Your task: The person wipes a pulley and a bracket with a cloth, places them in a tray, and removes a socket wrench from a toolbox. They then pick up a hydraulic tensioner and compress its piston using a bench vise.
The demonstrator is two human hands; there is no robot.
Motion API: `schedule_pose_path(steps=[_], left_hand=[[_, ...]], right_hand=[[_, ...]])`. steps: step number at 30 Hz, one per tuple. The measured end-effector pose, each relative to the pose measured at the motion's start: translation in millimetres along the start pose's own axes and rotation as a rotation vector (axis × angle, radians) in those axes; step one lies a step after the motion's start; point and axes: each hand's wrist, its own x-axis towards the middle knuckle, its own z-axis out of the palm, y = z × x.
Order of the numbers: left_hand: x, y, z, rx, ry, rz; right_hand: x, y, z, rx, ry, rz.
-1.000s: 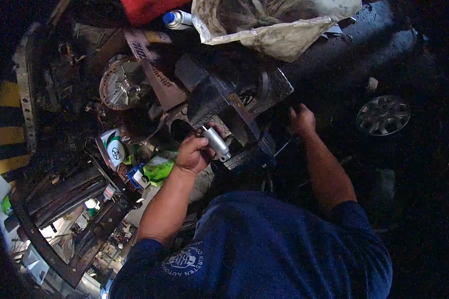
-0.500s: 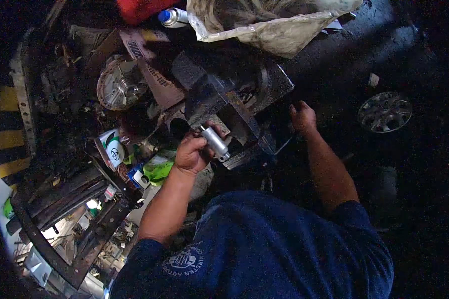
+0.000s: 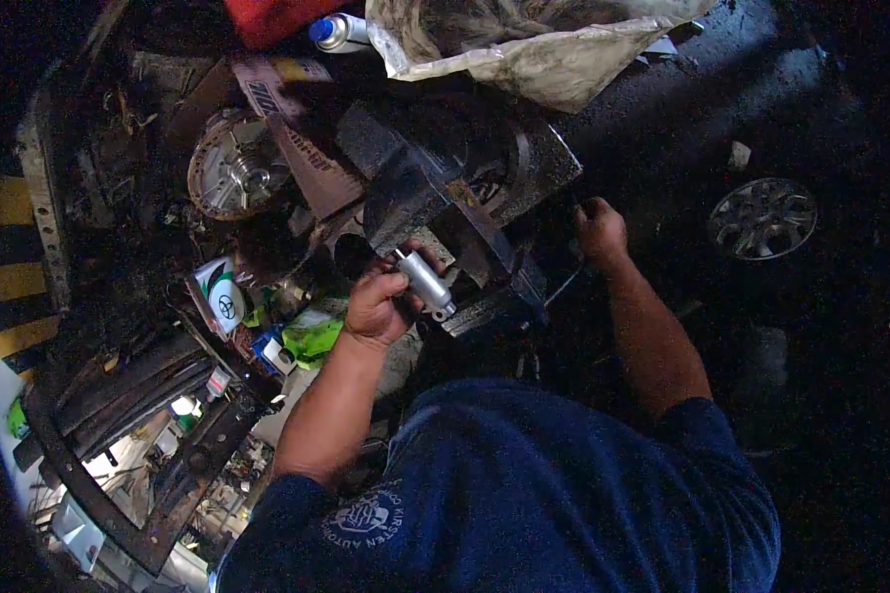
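Note:
My left hand [image 3: 380, 305] is wrapped round a silver metal cylinder [image 3: 425, 284] that has a small eyelet at its lower end. Just beyond the cylinder stands a dark metal frame [image 3: 480, 212] with a worn edge. My right hand [image 3: 600, 232] is closed at the right side of this frame, beside a thin rod [image 3: 565, 287]; whatever its fingers hold is too dark to make out.
A round metal housing [image 3: 249, 174] lies at the upper left beside a cardboard box [image 3: 311, 163]. Behind are a dirty plastic sheet [image 3: 554, 64] and a spray can [image 3: 339, 34]. A wheel cover [image 3: 763, 219] lies right. Bottles and car parts crowd the lower left.

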Motion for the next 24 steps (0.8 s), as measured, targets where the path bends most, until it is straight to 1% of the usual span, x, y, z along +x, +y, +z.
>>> schedule_pose_path(steps=[3,6,10,12,13,15,16,18,19,21,22,24], left_hand=[[0,-2,-1,-0.035,0.007,0.000],[0,-2,3,-0.037,-0.018,0.025],[-1,-2,0,-0.064,-0.025,0.025],[0,-1,-1,-0.092,-0.053,-0.024],[1,0,-2,-0.088,-0.051,-0.016],[-1,-1,1,-0.048,-0.039,0.014],[0,-3,0,-0.047,-0.038,0.020],[3,-5,-1,-0.075,-0.070,0.022],[3,-4,-2,-0.070,-0.073,0.021],[3,-4,-1,-0.059,-0.066,0.023],[2,-3,1,-0.056,-0.070,0.027],[0,-1,3,0.024,-0.030,0.005]], right_hand=[[-3,-6,-7,0.075,-0.017,0.023],[-1,-3,-4,0.031,0.004,-0.021],[-3,-4,-4,0.023,0.002,-0.011],[1,-4,-1,0.058,-0.058,0.060],[4,-6,2,0.062,-0.059,0.053],[2,-8,10,0.089,-0.148,0.116],[2,-8,13,0.089,-0.149,0.110],[4,-10,18,0.005,-0.128,0.027],[5,-10,20,0.010,-0.125,0.027],[5,-11,19,0.014,-0.150,0.117],[5,-8,22,0.016,-0.146,0.114],[7,2,31,0.018,-0.100,0.041]])
